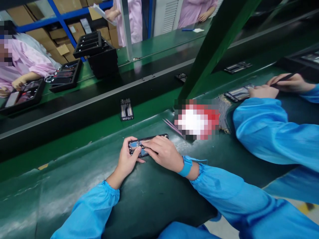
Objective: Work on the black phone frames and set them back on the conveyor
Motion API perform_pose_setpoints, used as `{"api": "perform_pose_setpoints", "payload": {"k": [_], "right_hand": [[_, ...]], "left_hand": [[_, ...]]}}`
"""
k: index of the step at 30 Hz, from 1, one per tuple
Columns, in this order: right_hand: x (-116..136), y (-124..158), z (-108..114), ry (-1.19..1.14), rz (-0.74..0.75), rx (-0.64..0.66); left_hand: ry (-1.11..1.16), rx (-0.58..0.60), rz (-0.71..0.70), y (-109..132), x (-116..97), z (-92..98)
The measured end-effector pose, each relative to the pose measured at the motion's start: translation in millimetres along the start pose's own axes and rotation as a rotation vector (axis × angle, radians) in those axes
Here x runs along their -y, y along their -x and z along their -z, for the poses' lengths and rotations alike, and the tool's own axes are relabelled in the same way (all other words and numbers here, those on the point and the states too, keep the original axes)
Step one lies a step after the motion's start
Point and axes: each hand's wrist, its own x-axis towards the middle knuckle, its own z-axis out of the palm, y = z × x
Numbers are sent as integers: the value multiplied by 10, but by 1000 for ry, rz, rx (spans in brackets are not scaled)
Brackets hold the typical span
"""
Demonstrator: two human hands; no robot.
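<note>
My left hand (128,157) grips the left end of an opened smartphone (134,144), its thumb lying across the exposed inner parts. The phone is held low over the green mat, its blue and black insides facing up. From the right, my right hand (161,152) reaches over the phone with thumb and fingers pinched together at its middle. Whatever is between those fingertips is too small or hidden to make out. A blue band circles my right wrist. Just beyond the phone lies a thin pair of tweezers (172,127), beside a blurred-out red and white item (196,120).
Another phone body (127,110) lies on the green conveyor strip ahead. At right, a co-worker's hands (265,90) work on a phone body (238,93) near a bundle of thin strips (224,113). A green post (211,49) rises ahead. Black trays (102,59) stand across the line.
</note>
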Motion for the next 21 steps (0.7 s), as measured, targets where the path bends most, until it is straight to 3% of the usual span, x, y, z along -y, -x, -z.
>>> {"api": "perform_pose_setpoints", "payload": {"k": [4,9,21], "right_hand": [[16,-16,66,110,65,29],[4,-8,83,122,106,10],[14,-11,104,176,153,9]], "left_hand": [[-24,-11,-24,4,-16,-13],[-18,32,-31,15,-29,-10],[6,-15,-11,17,3,-8]]}}
